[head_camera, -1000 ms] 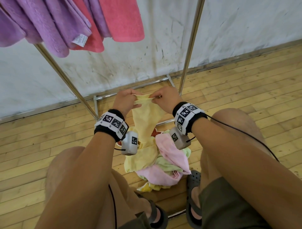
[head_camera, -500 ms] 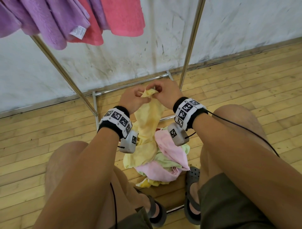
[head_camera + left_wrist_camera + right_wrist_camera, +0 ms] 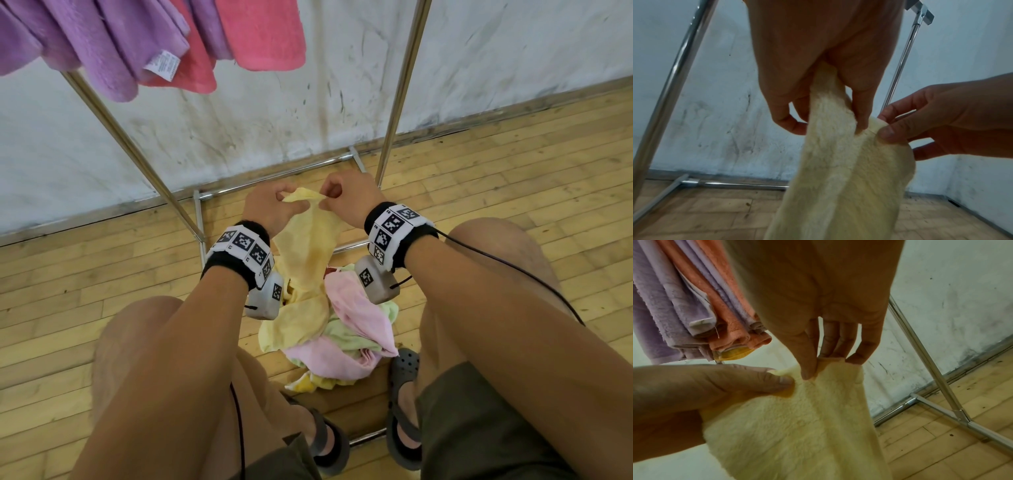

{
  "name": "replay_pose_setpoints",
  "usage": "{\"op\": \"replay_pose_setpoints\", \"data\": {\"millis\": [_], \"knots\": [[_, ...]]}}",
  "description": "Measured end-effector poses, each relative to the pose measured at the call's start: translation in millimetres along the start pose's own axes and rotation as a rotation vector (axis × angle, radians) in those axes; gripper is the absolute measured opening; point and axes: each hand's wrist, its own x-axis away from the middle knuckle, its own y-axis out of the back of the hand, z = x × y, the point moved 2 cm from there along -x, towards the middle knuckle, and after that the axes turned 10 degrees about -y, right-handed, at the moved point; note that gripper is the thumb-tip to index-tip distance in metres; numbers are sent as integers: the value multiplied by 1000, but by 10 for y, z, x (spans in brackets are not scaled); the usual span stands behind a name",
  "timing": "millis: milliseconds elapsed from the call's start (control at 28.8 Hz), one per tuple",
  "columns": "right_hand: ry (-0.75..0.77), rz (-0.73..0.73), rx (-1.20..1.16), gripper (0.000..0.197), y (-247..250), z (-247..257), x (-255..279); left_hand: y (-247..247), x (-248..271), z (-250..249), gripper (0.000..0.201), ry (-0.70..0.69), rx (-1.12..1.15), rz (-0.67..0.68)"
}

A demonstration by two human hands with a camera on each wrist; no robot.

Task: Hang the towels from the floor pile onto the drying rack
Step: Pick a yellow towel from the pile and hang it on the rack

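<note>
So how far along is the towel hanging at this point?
Done: purple towels and pink towels hang on the rack. In hand: left hand and right hand pinch a yellow towel. Left: the floor pile.

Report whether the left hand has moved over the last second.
Yes, slightly: the left hand, pinching the yellow towel, has shifted rightward, away from the drying rack base corner and toward the right hand.

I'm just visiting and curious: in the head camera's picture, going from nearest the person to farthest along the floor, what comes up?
Sandals → towel pile → hands holding the yellow towel → rack's base bar → wall.
</note>
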Motion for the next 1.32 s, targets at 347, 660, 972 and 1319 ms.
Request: {"op": "replay_pose_setpoints", "data": {"millis": [347,660,972,1319], "knots": [[18,65,109,18,-49,-46,16,-5,1,-18,39,-11,56,-26],[11,27,113,13,-13,-32,7,-8,-15,1,18,-41,22,19],[109,5,84,18,8,13,19,-60,5,6,10,-18,38,37],[88,-8,-8,5,34,127,121,-35,-26,-122,11,-134,121,-13]]}}
